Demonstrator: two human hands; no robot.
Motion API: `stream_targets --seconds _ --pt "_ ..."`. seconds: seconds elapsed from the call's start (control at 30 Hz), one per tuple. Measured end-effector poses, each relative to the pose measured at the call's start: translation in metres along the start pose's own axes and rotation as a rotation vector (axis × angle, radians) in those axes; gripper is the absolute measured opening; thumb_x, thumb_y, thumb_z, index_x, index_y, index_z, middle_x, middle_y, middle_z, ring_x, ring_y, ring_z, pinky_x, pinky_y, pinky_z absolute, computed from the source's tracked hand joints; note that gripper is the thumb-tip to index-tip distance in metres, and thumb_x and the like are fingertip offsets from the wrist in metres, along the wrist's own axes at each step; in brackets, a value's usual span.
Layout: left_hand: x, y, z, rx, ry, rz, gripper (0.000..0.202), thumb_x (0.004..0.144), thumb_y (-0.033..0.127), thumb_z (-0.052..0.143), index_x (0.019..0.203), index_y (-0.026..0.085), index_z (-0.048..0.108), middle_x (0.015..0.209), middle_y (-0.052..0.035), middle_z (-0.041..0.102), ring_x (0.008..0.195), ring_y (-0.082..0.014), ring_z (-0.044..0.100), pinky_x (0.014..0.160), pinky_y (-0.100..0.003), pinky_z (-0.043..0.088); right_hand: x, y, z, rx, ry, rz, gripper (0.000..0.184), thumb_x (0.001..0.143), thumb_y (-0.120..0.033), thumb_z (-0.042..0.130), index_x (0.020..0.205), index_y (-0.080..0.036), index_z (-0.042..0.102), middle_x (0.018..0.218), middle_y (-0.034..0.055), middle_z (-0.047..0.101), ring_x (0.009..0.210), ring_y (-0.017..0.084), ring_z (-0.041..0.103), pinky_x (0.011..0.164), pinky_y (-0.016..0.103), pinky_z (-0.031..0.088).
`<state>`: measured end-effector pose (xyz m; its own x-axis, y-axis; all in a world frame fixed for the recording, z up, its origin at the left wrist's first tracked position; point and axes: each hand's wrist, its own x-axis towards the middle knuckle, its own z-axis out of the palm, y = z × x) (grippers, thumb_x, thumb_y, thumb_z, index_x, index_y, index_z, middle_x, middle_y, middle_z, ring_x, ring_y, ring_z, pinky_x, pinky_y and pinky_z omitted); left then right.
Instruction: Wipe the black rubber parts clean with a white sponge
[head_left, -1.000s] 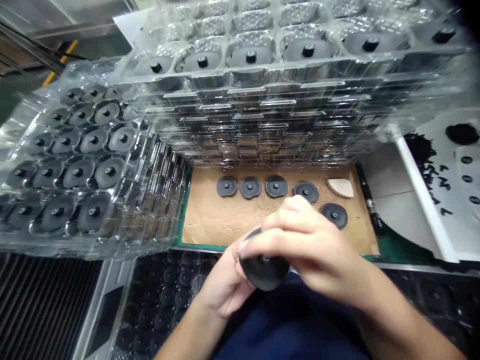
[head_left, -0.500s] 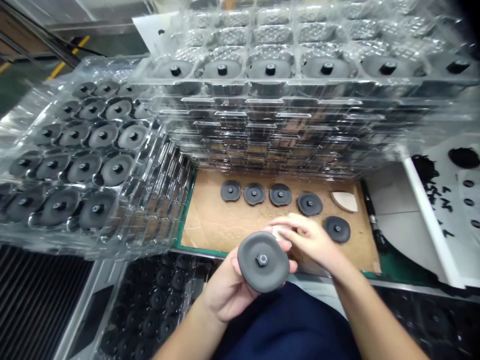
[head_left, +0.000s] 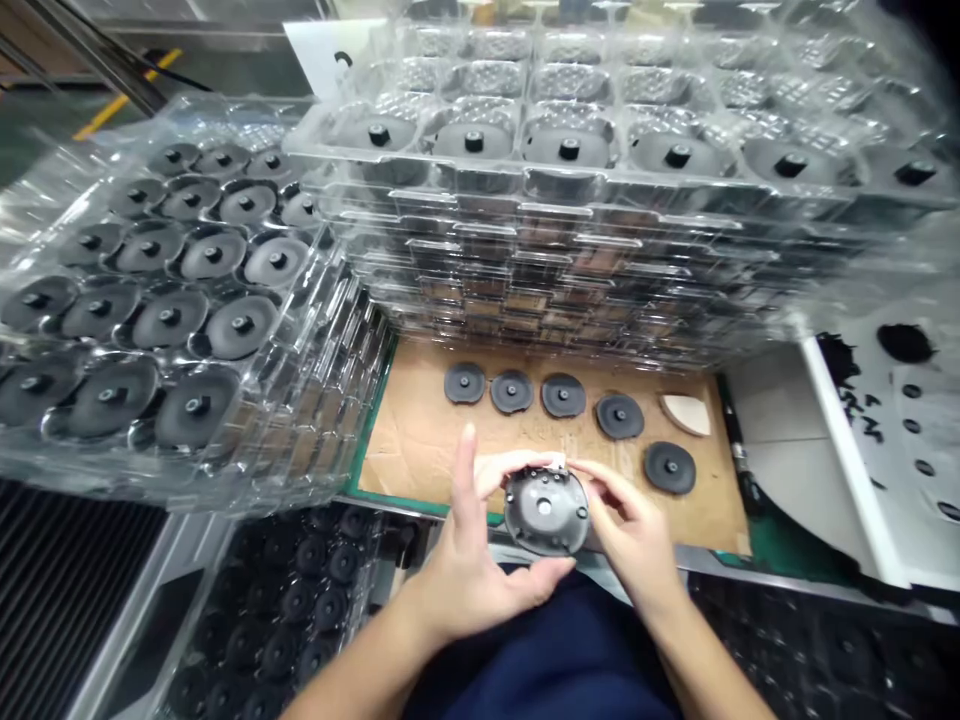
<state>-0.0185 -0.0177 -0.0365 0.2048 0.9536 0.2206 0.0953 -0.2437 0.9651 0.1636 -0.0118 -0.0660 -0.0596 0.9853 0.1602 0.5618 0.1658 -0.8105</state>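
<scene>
A round black plastic part [head_left: 546,512] is held low over the cardboard, its hollow underside with small posts and a pale centre hole turned to me. My left hand [head_left: 480,570] grips it from the left, thumb at the lower edge, fingers at the upper edge, one finger raised away. My right hand [head_left: 634,530] is closed at its right and upper edge. A small white piece [head_left: 558,461] shows at the top rim by the right fingertips; what it is I cannot make out. Several similar discs, including one disc [head_left: 563,395], lie stem up on the cardboard [head_left: 420,440].
Tall stacks of clear plastic trays stand behind the cardboard [head_left: 600,175] and at left [head_left: 259,390], with black discs in their pockets. A beige wedge-shaped piece [head_left: 686,414] lies at the right. A white panel [head_left: 862,480] rises on the right; more dark discs [head_left: 300,600] sit below left.
The held part has been turned over from its smooth stemmed face to its hollow underside. My right hand has come onto its edge, and one left finger has lifted off.
</scene>
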Motion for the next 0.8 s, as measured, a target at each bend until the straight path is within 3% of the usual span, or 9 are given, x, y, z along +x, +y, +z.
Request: stream_targets --seconds 0.13,0.3,0.33,0.4,0.47,0.53,0.63,0.73,0.8 --pt "-0.004 -0.003 -0.001 0.17 -0.017 0.193 0.113 0.071 0.014 0.072 0.144 0.026 -0.013 0.122 -0.0135 0.054 0.113 -0.0225 0.056 0.098 -0.04 0.047 -0.011 -0.004 -0.002 -0.036 -0.019 -0.16 0.043 0.085 -0.012 0.053 0.127 -0.021 0.051 0.083 0.0035 0.064 0.075 0.016 0.061 0.072 0.03 0.051" --pt "-0.008 0.001 -0.009 0.161 -0.019 0.127 0.109 0.071 0.019 0.074 0.146 0.03 -0.005 0.124 -0.0127 0.056 0.113 -0.0237 0.056 0.098 -0.044 0.045 0.002 -0.021 -0.025 -0.098 -0.179 -0.417 0.041 0.085 -0.015 0.055 0.124 -0.027 0.057 0.101 0.0066 0.064 0.089 0.019 0.059 0.078 0.033 0.048" --pt "-0.009 0.002 -0.01 0.128 -0.026 0.085 0.108 0.069 0.022 0.076 0.146 0.031 0.002 0.126 -0.0119 0.057 0.114 -0.024 0.055 0.1 -0.043 0.044 0.006 -0.024 -0.028 -0.122 -0.208 -0.46 0.036 0.087 -0.018 0.055 0.122 -0.025 0.059 0.1 0.0074 0.064 0.087 0.019 0.058 0.077 0.033 0.047" --pt "-0.01 0.004 -0.012 -0.028 -0.023 -0.14 0.086 0.066 0.032 0.077 0.14 0.029 0.033 0.122 -0.0094 0.061 0.112 -0.024 0.056 0.1 -0.04 0.042 0.009 -0.031 -0.029 -0.107 -0.238 -0.495 0.026 0.09 -0.026 0.053 0.113 -0.021 0.064 0.086 0.0064 0.064 0.076 0.018 0.056 0.069 0.032 0.045" --pt "-0.016 0.004 -0.013 -0.23 0.001 -0.429 0.048 0.069 0.047 0.07 0.108 0.02 0.065 0.1 -0.0083 0.069 0.093 -0.0222 0.063 0.088 -0.036 0.049 0.005 -0.036 -0.02 -0.026 -0.227 -0.425 0.021 0.092 -0.029 0.048 0.09 -0.019 0.067 0.066 0.002 0.057 0.061 0.015 0.051 0.058 0.028 0.042" --pt "-0.029 -0.002 -0.013 -0.361 0.05 -0.624 0.046 0.075 0.058 0.058 0.075 0.013 0.068 0.07 -0.0059 0.067 0.064 -0.0165 0.063 0.067 -0.031 0.052 -0.004 -0.039 -0.005 0.035 -0.232 -0.336 0.03 0.095 -0.028 0.042 0.074 -0.019 0.061 0.057 0.0002 0.05 0.054 0.014 0.049 0.051 0.026 0.04" --pt "-0.067 -0.023 -0.02 -0.364 0.164 -0.762 0.044 0.08 0.053 0.055 0.07 0.011 0.063 0.06 -0.0015 0.062 0.052 -0.0115 0.057 0.055 -0.028 0.05 -0.021 -0.036 0.022 0.058 -0.383 -0.33 0.034 0.096 -0.03 0.035 0.079 -0.021 0.062 0.062 0.0025 0.057 0.06 0.017 0.058 0.052 0.026 0.045" --pt "-0.131 -0.049 -0.041 -0.3 0.332 -0.948 0.025 0.087 0.035 0.055 0.095 0.013 0.061 0.086 -0.0031 0.065 0.071 -0.0135 0.062 0.064 -0.032 0.054 -0.029 -0.015 0.045 0.034 -0.534 -0.382 0.024 0.093 -0.034 0.043 0.089 -0.023 0.065 0.073 0.0033 0.066 0.068 0.02 0.063 0.062 0.03 0.05" --pt "-0.187 -0.062 -0.064 -0.215 0.522 -1.084 0.029 0.087 0.034 0.054 0.108 0.015 0.058 0.104 -0.0068 0.063 0.086 -0.0177 0.063 0.073 -0.038 0.054 -0.027 0.006 0.059 -0.013 -0.573 -0.446 0.019 0.09 -0.035 0.05 0.093 -0.025 0.065 0.084 0.0044 0.069 0.078 0.022 0.065 0.07 0.035 0.053"
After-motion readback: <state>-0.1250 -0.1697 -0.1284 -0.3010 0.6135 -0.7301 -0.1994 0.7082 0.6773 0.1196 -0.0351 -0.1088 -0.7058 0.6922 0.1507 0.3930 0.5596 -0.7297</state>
